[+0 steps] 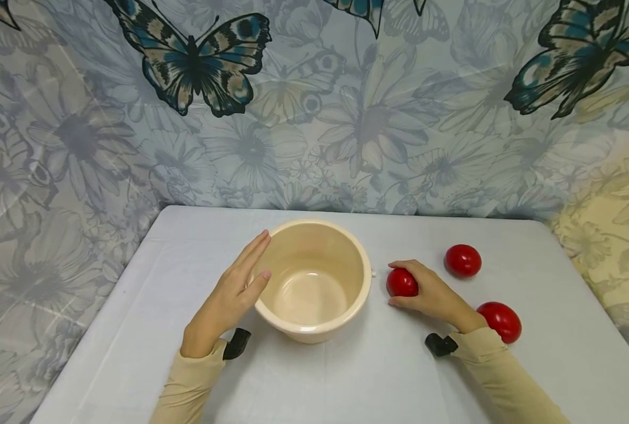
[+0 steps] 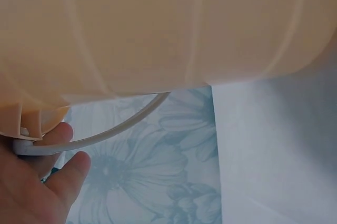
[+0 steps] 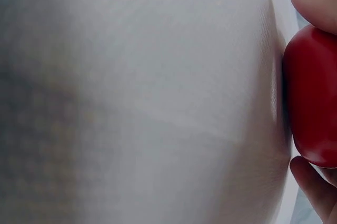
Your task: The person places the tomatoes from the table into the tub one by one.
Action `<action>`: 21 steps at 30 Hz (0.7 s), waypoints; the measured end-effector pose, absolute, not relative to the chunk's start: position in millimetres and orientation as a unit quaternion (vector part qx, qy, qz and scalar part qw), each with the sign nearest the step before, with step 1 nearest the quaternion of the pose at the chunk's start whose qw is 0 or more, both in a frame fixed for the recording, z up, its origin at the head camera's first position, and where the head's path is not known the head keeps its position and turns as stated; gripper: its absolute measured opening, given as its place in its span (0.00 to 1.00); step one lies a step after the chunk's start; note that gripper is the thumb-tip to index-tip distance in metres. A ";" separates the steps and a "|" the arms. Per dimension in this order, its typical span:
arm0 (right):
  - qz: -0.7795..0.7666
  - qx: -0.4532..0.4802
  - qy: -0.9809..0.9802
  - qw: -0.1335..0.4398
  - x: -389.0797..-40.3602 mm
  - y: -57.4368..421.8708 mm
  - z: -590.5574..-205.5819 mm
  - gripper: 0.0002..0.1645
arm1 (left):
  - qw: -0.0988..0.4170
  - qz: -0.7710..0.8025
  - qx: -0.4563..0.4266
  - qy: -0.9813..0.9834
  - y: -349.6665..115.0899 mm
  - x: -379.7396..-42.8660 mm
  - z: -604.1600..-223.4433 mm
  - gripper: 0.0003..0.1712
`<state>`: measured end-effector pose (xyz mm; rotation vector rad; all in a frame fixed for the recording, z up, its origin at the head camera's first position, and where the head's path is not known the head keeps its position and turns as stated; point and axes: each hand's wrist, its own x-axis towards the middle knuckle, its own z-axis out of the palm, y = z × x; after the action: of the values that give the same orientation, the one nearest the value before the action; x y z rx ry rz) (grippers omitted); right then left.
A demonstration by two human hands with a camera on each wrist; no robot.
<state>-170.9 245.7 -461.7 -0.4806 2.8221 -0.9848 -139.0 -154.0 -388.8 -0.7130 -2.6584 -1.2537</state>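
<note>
A cream plastic bucket stands upright near the middle of the white-covered table, with nothing in it. My left hand lies along its left side, fingers straight and thumb apart, fingertips at the rim. In the left wrist view, the white handle hangs from a lug on the bucket wall, close to the fingers. To the bucket's right, my right hand grips a glossy red tomato between thumb and fingers. The right wrist view shows that tomato against the white cloth.
Two more red tomatoes lie on the right: one tomato farther back, another tomato partly behind the right forearm. White cloth covers the table. Behind its back edge rises a butterfly-and-flower patterned backdrop.
</note>
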 end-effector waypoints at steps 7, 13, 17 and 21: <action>-0.318 -0.143 0.936 0.051 -174.3 246.3 -461.1 0.43 | 0.059 -0.421 -0.236 -0.874 -153.5 -139.9 -389.5 0.34; -0.305 -0.143 0.941 0.036 -177.1 245.3 -458.3 0.42 | 0.058 -0.420 -0.233 -0.875 -155.1 -139.2 -390.2 0.34; -0.309 -0.145 0.940 0.019 -175.5 244.5 -454.6 0.44 | 0.055 -0.424 -0.232 -0.874 -155.4 -138.6 -389.9 0.34; -0.319 -0.150 0.936 -0.010 -172.2 243.8 -446.7 0.45 | 0.054 -0.427 -0.236 -0.871 -154.5 -139.1 -390.2 0.34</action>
<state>-172.2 243.8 -446.7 -0.4739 2.9597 -1.0088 -139.1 -154.5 -390.2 -0.7168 -2.6461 -1.2977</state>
